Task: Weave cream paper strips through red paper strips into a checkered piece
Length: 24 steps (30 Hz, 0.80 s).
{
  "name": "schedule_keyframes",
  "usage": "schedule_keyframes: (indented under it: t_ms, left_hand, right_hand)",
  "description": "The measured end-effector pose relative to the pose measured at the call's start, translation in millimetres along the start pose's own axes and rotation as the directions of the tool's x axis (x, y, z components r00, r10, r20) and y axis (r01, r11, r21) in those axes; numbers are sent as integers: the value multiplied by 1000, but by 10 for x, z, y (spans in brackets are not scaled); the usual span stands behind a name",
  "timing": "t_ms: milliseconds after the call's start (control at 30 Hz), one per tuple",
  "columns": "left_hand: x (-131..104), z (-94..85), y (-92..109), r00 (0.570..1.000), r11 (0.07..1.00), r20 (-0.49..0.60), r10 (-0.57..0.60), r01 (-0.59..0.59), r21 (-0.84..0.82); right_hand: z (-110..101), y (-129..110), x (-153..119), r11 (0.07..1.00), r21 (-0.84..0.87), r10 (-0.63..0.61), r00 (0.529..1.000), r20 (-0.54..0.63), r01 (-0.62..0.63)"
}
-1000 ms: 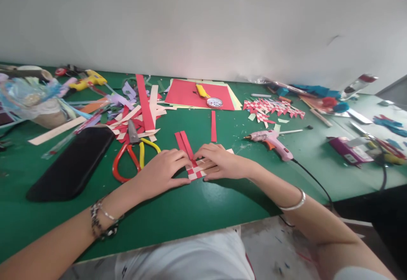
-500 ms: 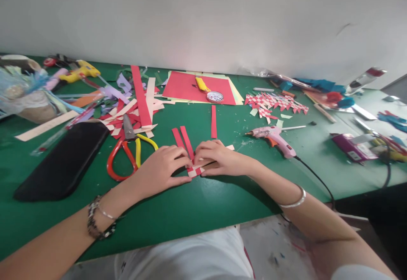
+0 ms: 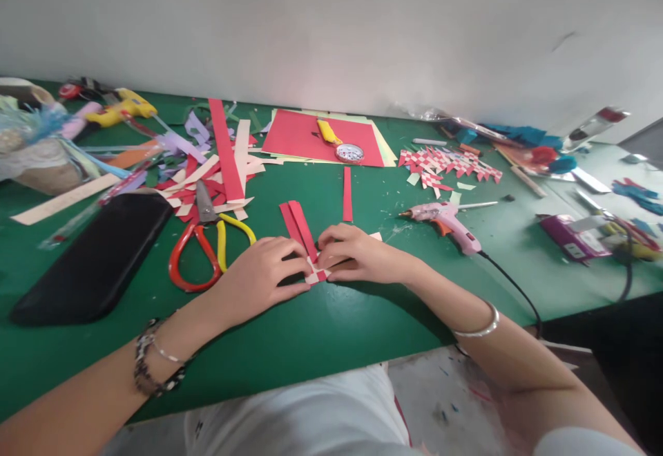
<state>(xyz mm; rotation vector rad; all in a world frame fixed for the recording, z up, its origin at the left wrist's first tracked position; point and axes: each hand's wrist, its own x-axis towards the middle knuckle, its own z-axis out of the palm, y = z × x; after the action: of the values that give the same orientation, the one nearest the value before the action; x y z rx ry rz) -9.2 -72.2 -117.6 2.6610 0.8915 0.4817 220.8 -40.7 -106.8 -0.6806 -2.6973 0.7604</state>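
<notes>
Between my two hands lies a small woven piece of red and cream paper strips [image 3: 317,276], flat on the green table. Two red strips [image 3: 298,226] run up and away from it, close side by side. My left hand [image 3: 272,269] pinches its left edge with thumb and fingers. From the right, my right hand [image 3: 357,255] grips the woven strips, fingers curled over them; a cream strip end [image 3: 376,236] shows behind that hand. A single loose red strip [image 3: 347,194] lies just beyond my right hand.
Red-and-yellow-handled scissors [image 3: 207,242] and a black case [image 3: 93,262] are at the left, by a heap of paper strips [image 3: 228,159]. Red sheets [image 3: 290,138] lie at the back. Right are a pink glue gun [image 3: 448,224] and checkered woven pieces [image 3: 450,166].
The two red strips have come closer together at their far ends. Both hands stay on the woven piece, and the view has shifted slightly.
</notes>
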Motion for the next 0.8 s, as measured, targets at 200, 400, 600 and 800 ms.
schedule_keyframes:
  t_ms: [200, 400, 600, 800]
  left_hand:
    - [-30, 33, 64, 996, 986, -33, 78, -73, 150]
    - [-89, 0, 51, 981, 958, 2, 196, -192, 214]
    - [-167, -68, -15, 960, 943, 77, 271, -280, 178]
    - [-224, -86, -59, 957, 939, 116, 266, -285, 192]
  right_hand:
    - [40, -6, -8, 1000, -2, -21, 1000, -18, 21]
    - [60, -46, -20, 998, -68, -12, 999, -31, 10]
    - [86, -20, -32, 998, -23, -56, 996, -73, 55]
    - [79, -53, -27, 999, -32, -15, 997, -70, 13]
